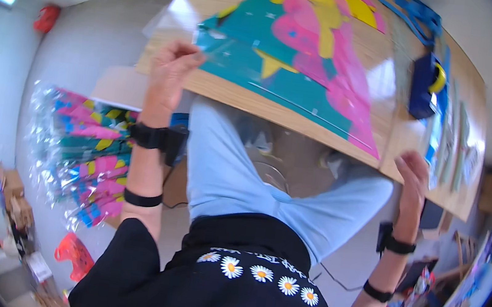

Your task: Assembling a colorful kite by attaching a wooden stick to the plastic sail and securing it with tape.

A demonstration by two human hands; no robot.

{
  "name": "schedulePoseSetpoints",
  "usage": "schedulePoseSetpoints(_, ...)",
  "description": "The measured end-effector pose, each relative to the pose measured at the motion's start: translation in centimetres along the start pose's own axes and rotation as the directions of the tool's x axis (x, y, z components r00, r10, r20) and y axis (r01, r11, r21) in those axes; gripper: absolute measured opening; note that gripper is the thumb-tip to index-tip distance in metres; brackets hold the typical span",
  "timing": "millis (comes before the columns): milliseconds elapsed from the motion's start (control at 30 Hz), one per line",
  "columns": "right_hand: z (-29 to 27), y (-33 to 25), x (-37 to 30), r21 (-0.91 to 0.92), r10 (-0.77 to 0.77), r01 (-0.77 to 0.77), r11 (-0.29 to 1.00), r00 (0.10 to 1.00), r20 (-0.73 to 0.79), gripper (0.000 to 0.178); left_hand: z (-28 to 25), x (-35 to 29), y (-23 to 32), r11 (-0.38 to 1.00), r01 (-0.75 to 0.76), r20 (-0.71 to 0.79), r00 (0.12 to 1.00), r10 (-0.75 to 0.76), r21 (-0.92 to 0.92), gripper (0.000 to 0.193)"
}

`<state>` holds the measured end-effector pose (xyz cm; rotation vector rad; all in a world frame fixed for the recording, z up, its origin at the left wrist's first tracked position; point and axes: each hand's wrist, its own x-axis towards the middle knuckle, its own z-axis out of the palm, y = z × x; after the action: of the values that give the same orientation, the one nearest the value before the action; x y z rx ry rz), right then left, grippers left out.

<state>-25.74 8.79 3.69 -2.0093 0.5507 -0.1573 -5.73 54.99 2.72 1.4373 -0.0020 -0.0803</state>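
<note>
A triangular sheet (303,93) printed in teal, pink and yellow, kite-like in shape, lies on the wooden table (247,99). At its left corner my left hand (173,66) has thumb and forefinger pinched together. A thin, see-through strip seems to run from the fingertips over the sheet, but blur hides what they hold. Just off the table's front edge, right of the sheet's pink corner, my right hand (412,172) hovers with its fingers loosely bent and apart. Nothing shows in it.
A dark blue box (422,87) with a yellow ring-shaped thing (438,78) stands on the table's right part, near blue straps (416,17) and thin strips (460,144). Left of my legs lies a clear-wrapped stack of folded printed sheets (91,152). A red bag (76,255) is below it.
</note>
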Motion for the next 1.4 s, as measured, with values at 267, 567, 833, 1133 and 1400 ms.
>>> schedulePoseSetpoints(267,1.6,4.1,4.5,0.069,0.06,-0.069,0.995,0.99,0.127,0.007,0.6,1.1,-1.6,1.0,0.018,0.014,1.0,-0.018,-0.002,0.009)
schedulePoseSetpoints(567,3.4,7.2,6.5,0.045,0.073,-0.083,0.996,0.979,0.191,0.011,0.2,2.3,-3.2,0.994,0.067,0.056,0.996,-0.072,0.086,0.009)
schedulePoseSetpoints(833,3.7,7.9,6.6,0.013,0.103,-0.107,0.994,0.977,0.186,0.01,0.8,2.2,-3.6,0.993,0.078,0.058,0.995,-0.083,0.089,0.009)
schedulePoseSetpoints(1133,3.4,7.2,6.1,-0.059,0.171,-0.162,0.985,0.96,0.219,0.007,1.6,1.9,-3.7,0.995,0.08,0.042,0.996,-0.083,0.068,0.01)
schedulePoseSetpoints(1400,3.6,7.7,5.9,-0.014,0.132,-0.131,0.991,0.975,0.18,0.012,1.7,1.8,-3.6,0.993,0.091,0.028,0.995,-0.093,0.07,0.009)
